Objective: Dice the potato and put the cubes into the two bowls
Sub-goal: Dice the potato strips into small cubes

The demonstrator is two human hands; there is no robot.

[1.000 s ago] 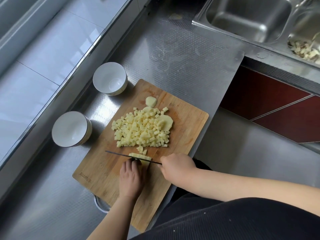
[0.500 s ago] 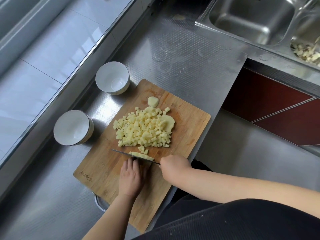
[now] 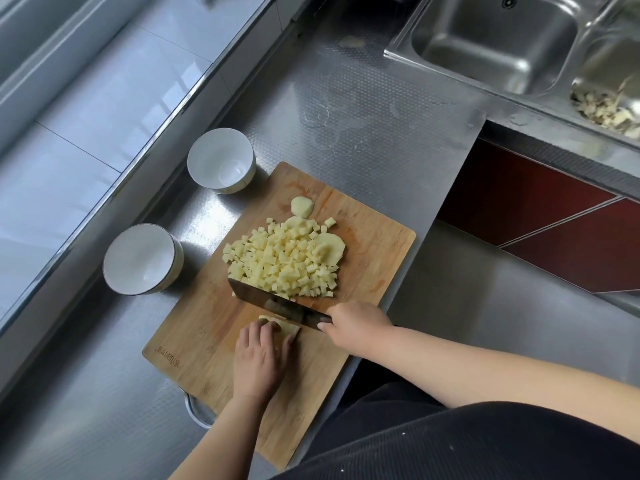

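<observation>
A pile of pale potato cubes [image 3: 284, 261] lies on the wooden cutting board [image 3: 194, 334], with two uncut end pieces [image 3: 302, 206] at its far side. My left hand [image 3: 259, 362] holds down a small strip of potato [image 3: 289, 329] near the board's front. My right hand [image 3: 356, 327] grips the handle of a cleaver [image 3: 270, 299]. Its blade is tilted with the flat side showing, its far edge against the near side of the pile. Two empty white bowls stand left of the board, one farther [image 3: 221, 164] and one nearer [image 3: 142, 259].
The steel counter [image 3: 363, 109] runs back to a double sink [image 3: 498, 39]; its right basin holds peelings [image 3: 606, 109]. The counter's edge drops off right of the board. A metal ring [image 3: 194, 410] sticks out under the board's near corner.
The cleaver has left its upright cutting position over the strip and now tilts flat-side up against the cube pile. My left hand stays on the potato strip.
</observation>
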